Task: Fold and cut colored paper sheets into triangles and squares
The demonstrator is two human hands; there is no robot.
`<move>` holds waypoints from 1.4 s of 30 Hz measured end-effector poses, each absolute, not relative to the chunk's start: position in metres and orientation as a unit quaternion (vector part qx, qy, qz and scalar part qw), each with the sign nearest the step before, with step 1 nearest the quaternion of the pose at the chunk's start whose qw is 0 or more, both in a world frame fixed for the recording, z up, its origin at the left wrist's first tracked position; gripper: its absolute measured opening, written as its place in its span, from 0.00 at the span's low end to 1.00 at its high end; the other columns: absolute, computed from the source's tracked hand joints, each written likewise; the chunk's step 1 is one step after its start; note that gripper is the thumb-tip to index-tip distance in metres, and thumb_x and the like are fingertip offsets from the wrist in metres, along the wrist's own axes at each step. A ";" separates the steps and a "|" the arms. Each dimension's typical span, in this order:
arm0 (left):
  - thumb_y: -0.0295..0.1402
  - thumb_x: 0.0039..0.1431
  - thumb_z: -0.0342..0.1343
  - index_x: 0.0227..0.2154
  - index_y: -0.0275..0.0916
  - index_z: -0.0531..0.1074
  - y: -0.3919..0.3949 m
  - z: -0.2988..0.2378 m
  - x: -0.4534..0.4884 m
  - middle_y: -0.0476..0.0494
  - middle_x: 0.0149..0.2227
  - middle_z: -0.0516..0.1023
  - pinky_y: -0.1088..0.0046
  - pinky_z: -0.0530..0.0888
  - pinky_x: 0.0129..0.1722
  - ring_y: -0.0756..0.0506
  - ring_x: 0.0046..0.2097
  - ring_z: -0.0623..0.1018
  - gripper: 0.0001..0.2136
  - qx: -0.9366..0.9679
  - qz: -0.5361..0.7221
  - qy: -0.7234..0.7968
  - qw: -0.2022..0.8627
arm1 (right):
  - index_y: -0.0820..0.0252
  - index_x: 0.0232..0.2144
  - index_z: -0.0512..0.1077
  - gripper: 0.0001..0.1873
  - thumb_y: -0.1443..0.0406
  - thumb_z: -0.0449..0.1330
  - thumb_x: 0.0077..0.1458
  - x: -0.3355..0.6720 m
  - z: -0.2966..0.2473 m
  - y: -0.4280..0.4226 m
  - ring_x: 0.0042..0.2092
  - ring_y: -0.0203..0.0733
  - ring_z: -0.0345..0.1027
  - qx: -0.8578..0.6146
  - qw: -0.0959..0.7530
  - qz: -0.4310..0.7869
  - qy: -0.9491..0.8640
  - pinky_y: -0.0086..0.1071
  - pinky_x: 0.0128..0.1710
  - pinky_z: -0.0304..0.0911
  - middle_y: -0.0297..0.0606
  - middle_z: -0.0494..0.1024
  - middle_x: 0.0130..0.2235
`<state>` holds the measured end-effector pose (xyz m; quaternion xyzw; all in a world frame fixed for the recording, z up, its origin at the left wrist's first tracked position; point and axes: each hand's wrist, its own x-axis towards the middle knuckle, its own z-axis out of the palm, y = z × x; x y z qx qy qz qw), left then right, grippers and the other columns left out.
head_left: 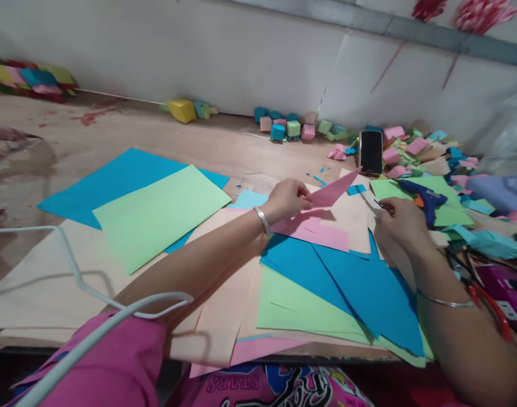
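My left hand (287, 198) pinches a folded pink paper piece (334, 190) by its left end, holding it a little above the sheets. My right hand (400, 221) is curled around a small thin object with a white tip (372, 200), possibly a pen or glue stick, close to the pink piece's right side. Beneath both hands lie pink (321, 233), blue (360, 282), green (296, 308) and peach (224, 316) paper sheets spread over the table.
A blue glue gun (425, 199) and a black phone (370, 151) lie just beyond my right hand. Small paper cubes (290, 127) line the wall, folded scraps (415, 150) pile at right. Red-handled scissors (489, 305) sit near the right edge. A white cable (97, 316) crosses the lower left.
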<state>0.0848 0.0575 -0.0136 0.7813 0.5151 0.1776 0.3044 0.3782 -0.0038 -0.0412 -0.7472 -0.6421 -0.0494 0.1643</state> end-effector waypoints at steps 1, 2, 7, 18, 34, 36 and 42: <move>0.35 0.57 0.58 0.33 0.37 0.76 0.062 -0.008 0.080 0.46 0.28 0.78 0.74 0.68 0.26 0.48 0.29 0.76 0.07 0.775 0.191 0.513 0.315 | 0.63 0.40 0.76 0.17 0.65 0.52 0.52 0.380 -0.043 -0.004 0.41 0.54 0.70 -0.747 0.158 -0.059 -0.643 0.44 0.39 0.64 0.50 0.77 0.37; 0.37 0.59 0.55 0.33 0.36 0.76 0.067 -0.001 0.075 0.45 0.28 0.77 0.74 0.67 0.24 0.49 0.28 0.75 0.09 0.769 0.206 0.514 0.319 | 0.64 0.40 0.76 0.17 0.65 0.52 0.52 0.381 -0.044 -0.004 0.41 0.54 0.69 -0.746 0.151 -0.067 -0.646 0.44 0.39 0.63 0.51 0.77 0.37; 0.34 0.50 0.60 0.40 0.35 0.77 0.103 0.018 0.028 0.44 0.35 0.80 0.74 0.68 0.27 0.46 0.34 0.77 0.14 0.716 0.315 0.546 0.300 | 0.62 0.36 0.76 0.14 0.64 0.52 0.54 0.384 -0.047 -0.008 0.35 0.52 0.68 -0.726 0.093 -0.109 -0.672 0.42 0.35 0.61 0.49 0.74 0.34; 0.45 0.51 0.61 0.51 0.33 0.71 0.148 0.016 -0.044 0.33 0.46 0.77 0.62 0.69 0.46 0.33 0.50 0.73 0.28 0.744 0.080 0.662 0.048 | 0.61 0.38 0.76 0.16 0.60 0.52 0.56 0.388 -0.046 -0.005 0.34 0.51 0.66 -0.730 0.035 -0.070 -0.678 0.39 0.33 0.59 0.49 0.71 0.33; 0.34 0.43 0.63 0.30 0.45 0.78 0.110 0.014 -0.077 0.47 0.45 0.78 0.72 0.63 0.44 0.41 0.50 0.71 0.08 0.884 -0.134 0.445 0.049 | 0.68 0.41 0.77 0.19 0.60 0.54 0.55 0.388 -0.047 -0.001 0.43 0.58 0.69 -0.676 0.106 -0.094 -0.723 0.46 0.41 0.64 0.57 0.74 0.40; 0.34 0.42 0.64 0.35 0.46 0.78 0.109 0.016 -0.075 0.47 0.45 0.78 0.71 0.63 0.42 0.39 0.51 0.70 0.14 0.884 -0.136 0.445 0.051 | 0.68 0.41 0.77 0.19 0.60 0.54 0.55 0.385 -0.045 -0.001 0.45 0.59 0.69 -0.669 0.115 -0.099 -0.727 0.47 0.43 0.64 0.57 0.75 0.41; 0.32 0.40 0.64 0.32 0.45 0.78 0.107 0.016 -0.072 0.47 0.43 0.79 0.71 0.63 0.40 0.39 0.49 0.71 0.11 0.881 -0.148 0.446 0.060 | 0.67 0.42 0.77 0.19 0.60 0.55 0.55 0.385 -0.044 -0.001 0.46 0.57 0.68 -0.662 0.126 -0.102 -0.732 0.44 0.45 0.64 0.55 0.75 0.41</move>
